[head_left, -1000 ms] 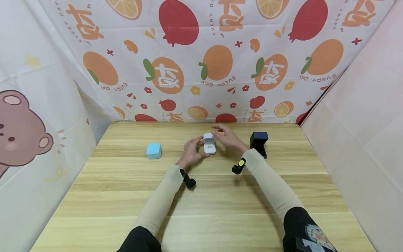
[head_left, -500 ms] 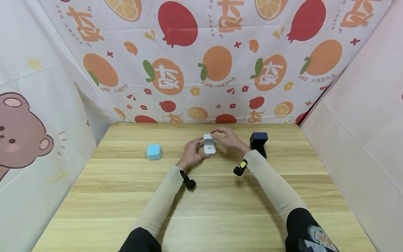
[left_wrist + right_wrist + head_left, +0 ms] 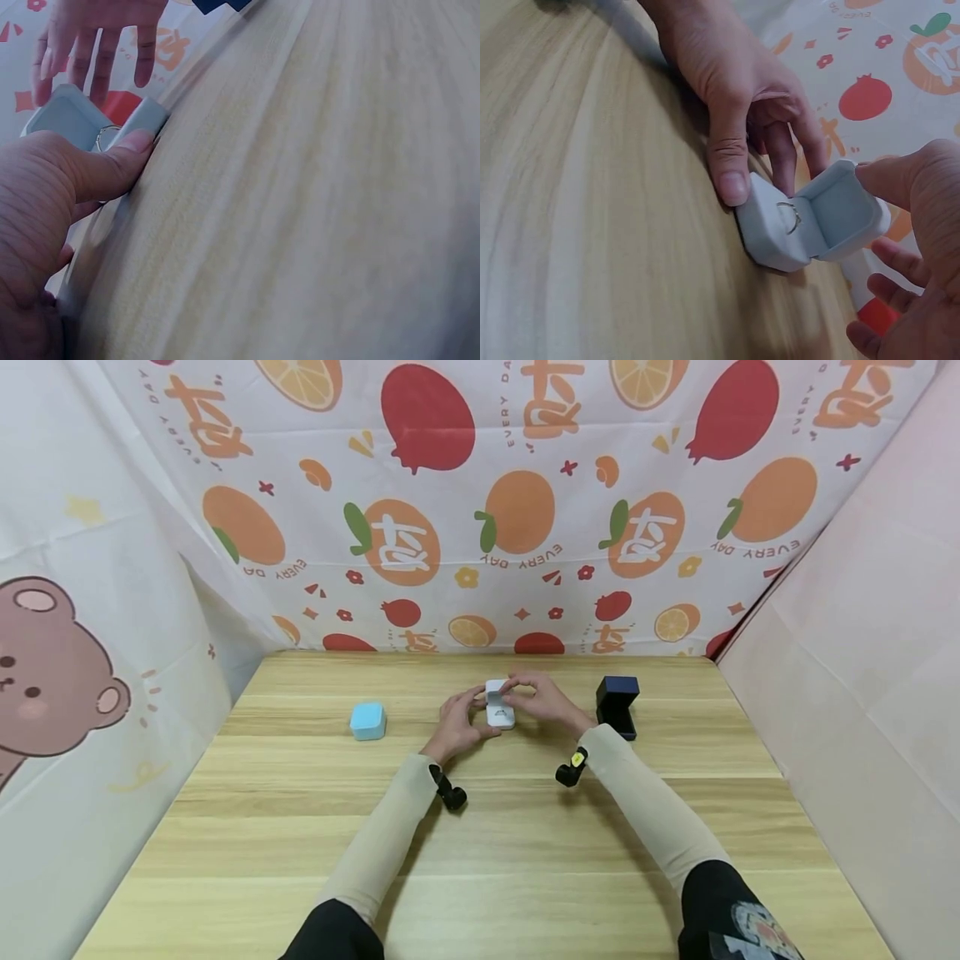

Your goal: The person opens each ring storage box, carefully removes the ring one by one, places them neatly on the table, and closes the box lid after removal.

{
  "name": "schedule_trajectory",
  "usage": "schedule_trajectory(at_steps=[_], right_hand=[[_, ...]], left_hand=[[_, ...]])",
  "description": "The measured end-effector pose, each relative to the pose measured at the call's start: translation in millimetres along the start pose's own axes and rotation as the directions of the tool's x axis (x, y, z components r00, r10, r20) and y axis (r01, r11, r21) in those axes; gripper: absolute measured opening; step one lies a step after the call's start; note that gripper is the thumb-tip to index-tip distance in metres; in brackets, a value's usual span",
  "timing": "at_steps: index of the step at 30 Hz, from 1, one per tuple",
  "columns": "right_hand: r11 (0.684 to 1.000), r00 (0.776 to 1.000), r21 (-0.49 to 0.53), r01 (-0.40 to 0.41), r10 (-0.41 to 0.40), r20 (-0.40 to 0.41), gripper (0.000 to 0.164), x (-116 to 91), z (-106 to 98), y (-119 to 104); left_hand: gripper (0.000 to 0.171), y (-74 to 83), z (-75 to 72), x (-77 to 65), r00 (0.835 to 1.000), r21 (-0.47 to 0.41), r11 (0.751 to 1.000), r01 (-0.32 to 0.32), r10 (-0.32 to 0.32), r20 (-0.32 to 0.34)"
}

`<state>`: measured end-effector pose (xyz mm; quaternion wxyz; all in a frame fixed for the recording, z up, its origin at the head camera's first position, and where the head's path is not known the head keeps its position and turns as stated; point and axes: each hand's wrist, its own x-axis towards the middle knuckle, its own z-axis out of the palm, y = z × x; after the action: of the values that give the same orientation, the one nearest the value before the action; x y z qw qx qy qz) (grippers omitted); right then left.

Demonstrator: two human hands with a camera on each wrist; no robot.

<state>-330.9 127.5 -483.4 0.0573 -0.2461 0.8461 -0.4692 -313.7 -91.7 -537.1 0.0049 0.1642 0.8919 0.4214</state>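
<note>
The white box [image 3: 772, 240] stands open on the desk [image 3: 525, 860]; our left hand [image 3: 456, 727] grips its base, while our right hand [image 3: 549, 700], fingers loosely spread, has its thumb at the lid [image 3: 846, 208]. We'd expect it light and stiff, best moved by the lid's rim; the ring [image 3: 796, 217] looks delicate. We can't tell whether that thumb presses, and the left fingertips are partly hidden.

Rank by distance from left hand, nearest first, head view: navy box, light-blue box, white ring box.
1. White ring box: gripped by the left hand.
2. Light-blue box: on the hand's left.
3. Navy box: right, beyond the right hand.
</note>
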Motion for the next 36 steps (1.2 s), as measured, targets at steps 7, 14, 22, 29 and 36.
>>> schedule_trajectory(at_steps=[7,14,22,29,36], right_hand=[[1.0,1.0,-0.015,-0.011,0.011,-0.006,0.017,-2,6,7],[0.997,0.999,-0.062,0.039,-0.04,-0.003,0.017,-3,12,13],[0.994,0.999,-0.108,0.032,-0.035,-0.022,0.016,-8,17,19],[0.987,0.998,-0.157,0.023,-0.033,-0.062,0.015,-9,24,25],[0.983,0.997,-0.181,0.013,-0.027,-0.078,0.016,-9,28,28]], left_hand=[[0.093,-1.1,0.9,0.7,1.0,0.002,1.0,0.001,-0.001,-0.001],[0.093,0.3,-0.4,0.0,1.0,-0.016,1.0,0.006,-0.006,0.001],[0.093,1.1,-0.7,-0.7,1.0,-0.011,1.0,-0.001,0.001,0.004],[0.092,2.6,-2.2,-1.0,1.0,-0.011,1.0,0.001,-0.001,0.005],[0.092,3.6,-2.1,-1.7,1.0,0.006,1.0,0.009,-0.009,0.009]])
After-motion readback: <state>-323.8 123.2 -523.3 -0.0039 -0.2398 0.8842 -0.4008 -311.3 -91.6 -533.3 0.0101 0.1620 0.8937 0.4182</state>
